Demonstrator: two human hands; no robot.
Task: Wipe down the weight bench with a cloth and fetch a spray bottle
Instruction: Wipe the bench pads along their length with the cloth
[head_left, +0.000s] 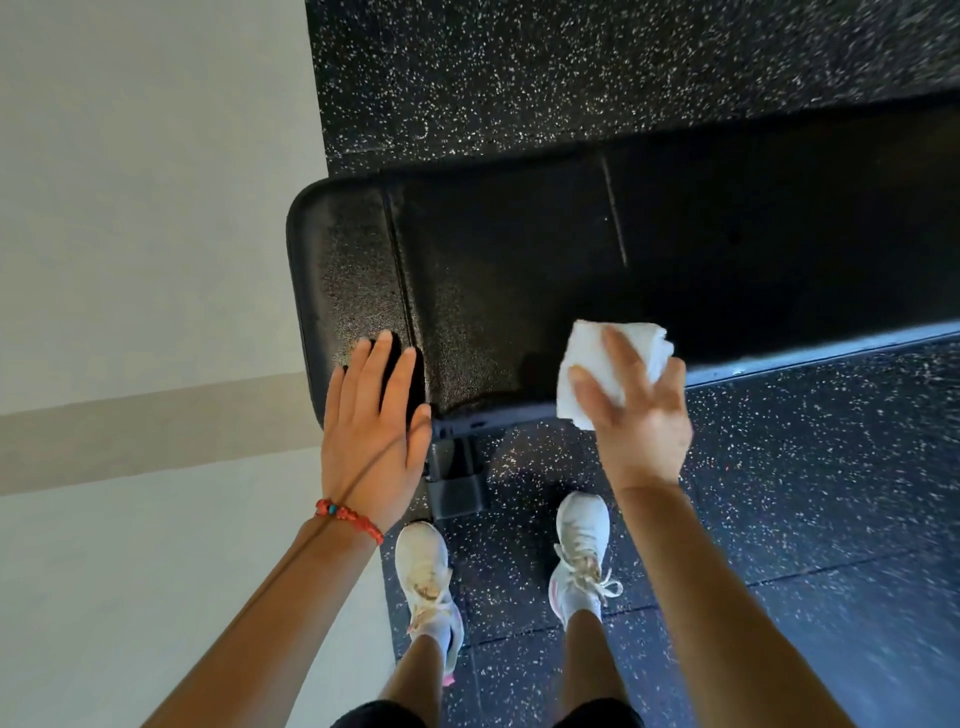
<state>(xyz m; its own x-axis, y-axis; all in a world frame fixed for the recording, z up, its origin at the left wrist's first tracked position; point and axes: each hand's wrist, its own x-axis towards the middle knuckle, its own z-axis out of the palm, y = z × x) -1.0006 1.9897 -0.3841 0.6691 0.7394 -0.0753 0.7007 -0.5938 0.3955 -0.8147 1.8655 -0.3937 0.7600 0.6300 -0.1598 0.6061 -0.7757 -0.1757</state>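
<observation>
1. We see the cloth (613, 364), soft, light and folded, at the near edge of the surface (519, 270); the right hand (631, 410) holds it, fingers (623, 358) spread over the top, so gripping the whole wad suits it.
2. The left hand (371, 421) rests flat with straight fingers near the surface's left end.
3. No spray bottle shows; the surface's right end is cut off, and its dark padding perhaps hides wet patches.

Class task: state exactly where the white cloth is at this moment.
In the head view, right of centre, the white cloth is gripped by the right hand at the near edge of the black weight bench.
</observation>
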